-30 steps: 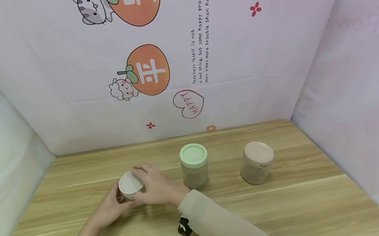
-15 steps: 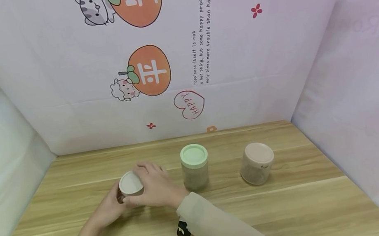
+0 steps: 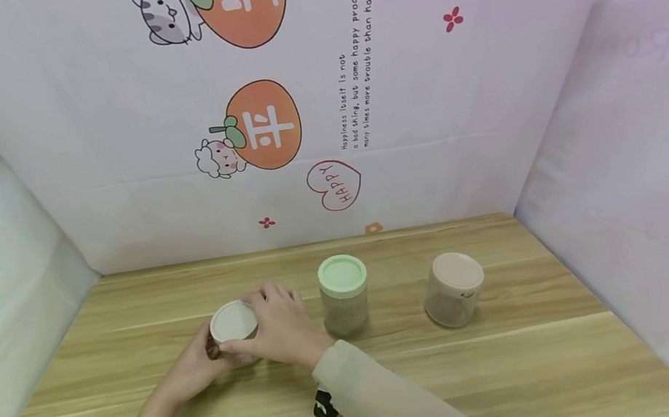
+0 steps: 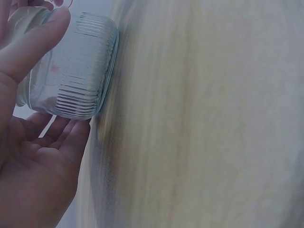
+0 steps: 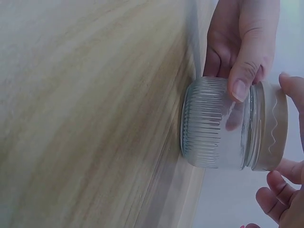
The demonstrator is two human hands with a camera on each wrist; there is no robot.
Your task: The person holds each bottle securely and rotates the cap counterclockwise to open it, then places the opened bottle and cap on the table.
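My left hand (image 3: 197, 364) grips a clear glass jar (image 5: 209, 126), thumb on one side and fingers on the other. The jar stands upright on the wooden table, fine vertical ribs around its lower part. A pale lid (image 3: 232, 321) caps it, with a wavy line on its side in the right wrist view. My right hand (image 3: 288, 327) holds this lid from the right, thumb at its near edge and fingers at its far edge. In the left wrist view, the left thumb (image 4: 40, 40) lies along the glass and partly hides the lid end.
Right of my hands stands a jar with a green lid (image 3: 342, 275). Farther right is another clear jar with a beige-pink lid (image 3: 458, 270). White printed cloth (image 3: 421, 172) walls in the wooden table (image 3: 469, 378) at the back and both sides.
My right hand has turned about the lid: its thumb has come round to the near left edge and its fingers have shifted back and right, baring more of the lid's top.
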